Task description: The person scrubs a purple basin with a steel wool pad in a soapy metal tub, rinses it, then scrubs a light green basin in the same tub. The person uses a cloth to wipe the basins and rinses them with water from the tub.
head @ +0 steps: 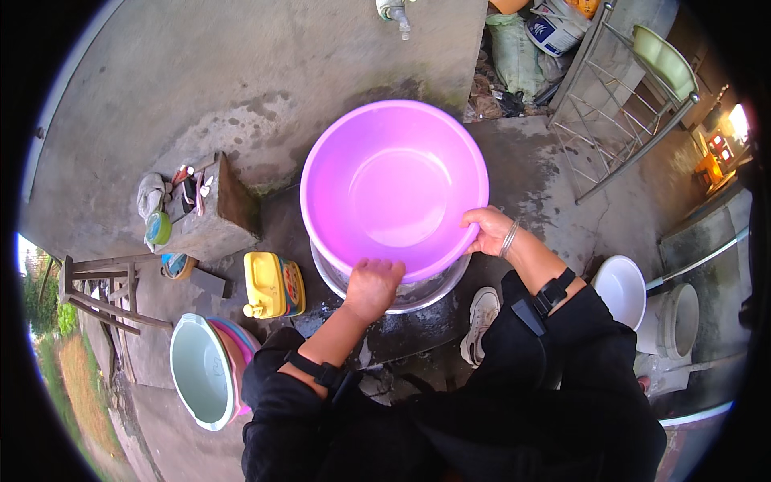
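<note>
A large purple plastic basin point(397, 193) is tilted towards me, its inside bare. My right hand point(489, 229) grips its right rim, thumb over the edge, a bangle on the wrist. At the near rim my left hand point(374, 286) is curled over the edge; its fingertips are hidden. Beneath the purple basin, a wider-set metal basin point(415, 302) shows only along its near side. It stands on the wet concrete floor point(415, 337), and what it holds is mostly hidden.
Left of the basins stands a yellow jug point(265, 286). Nested plastic basins point(202, 373) lean nearby. A concrete block point(223, 211) carries small items against the wall. A tap point(400, 21) juts out above. A metal rack point(620, 120), white basin point(619, 292) and bucket point(680, 319) are at right.
</note>
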